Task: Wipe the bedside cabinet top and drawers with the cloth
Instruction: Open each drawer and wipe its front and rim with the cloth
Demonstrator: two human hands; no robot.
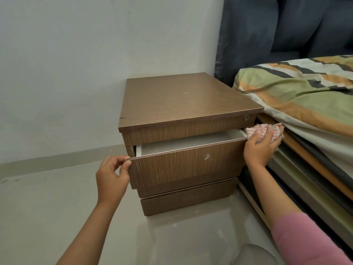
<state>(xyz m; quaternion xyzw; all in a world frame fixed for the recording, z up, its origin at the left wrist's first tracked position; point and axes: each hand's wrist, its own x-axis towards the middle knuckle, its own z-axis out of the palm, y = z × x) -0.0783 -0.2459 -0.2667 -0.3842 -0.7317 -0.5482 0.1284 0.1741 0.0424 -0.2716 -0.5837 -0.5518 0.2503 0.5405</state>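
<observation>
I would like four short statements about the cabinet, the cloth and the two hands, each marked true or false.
1. The middle drawer of the bedside cabinet is pulled partly open. True.
2. The left hand holds the cloth. False: the right hand holds it, at the drawer's right corner.
3. The left hand pinches the drawer front's top left corner. True.
4. The bottom drawer is open too. False: it is closed.

Brown bedside cabinet [183, 100] on floor beside bed [305, 96], middle drawer [183, 165] pulled partly out. Left hand [112, 175] pinches drawer front's top left corner. Right hand [261, 148] grips striped cloth [275, 131] at drawer's right end.
</observation>
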